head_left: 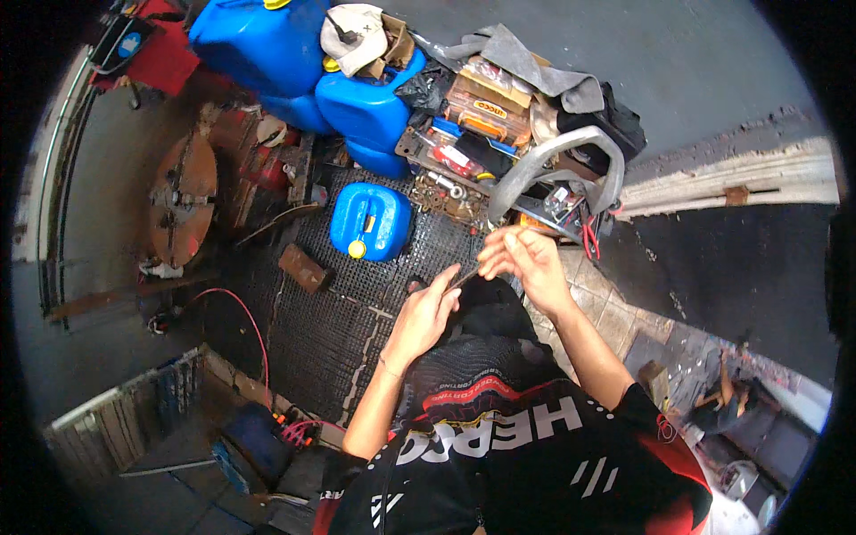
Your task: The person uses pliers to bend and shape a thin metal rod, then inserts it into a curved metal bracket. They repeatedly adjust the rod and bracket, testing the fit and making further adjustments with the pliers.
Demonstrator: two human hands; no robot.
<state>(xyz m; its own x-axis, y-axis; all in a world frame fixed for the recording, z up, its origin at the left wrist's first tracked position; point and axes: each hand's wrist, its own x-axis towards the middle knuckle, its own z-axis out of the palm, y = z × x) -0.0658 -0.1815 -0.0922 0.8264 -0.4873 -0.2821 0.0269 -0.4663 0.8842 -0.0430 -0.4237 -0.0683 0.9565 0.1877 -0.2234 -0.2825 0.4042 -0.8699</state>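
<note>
In front of my body, my left hand [424,314] pinches a small, thin, dark strip [463,277] between thumb and fingers. Its exact kind is too small to tell. The strip's far end points at my right hand [528,266], whose fingertips are curled together close to it. Whether those fingertips grip the strip or something tiny of their own cannot be made out. Beyond both hands, a blue jerrycan [382,234] with a yellow cap stands on the black mat [330,343].
Larger blue jerrycans [361,116] stand at the far left. Beside them a cluttered bench holds an orange-latched case [486,111], loose metal parts [455,201] and a grey curved frame [615,169]. A brown block [303,268] and a pink hose [260,334] lie left. Another person [724,401] is at far right.
</note>
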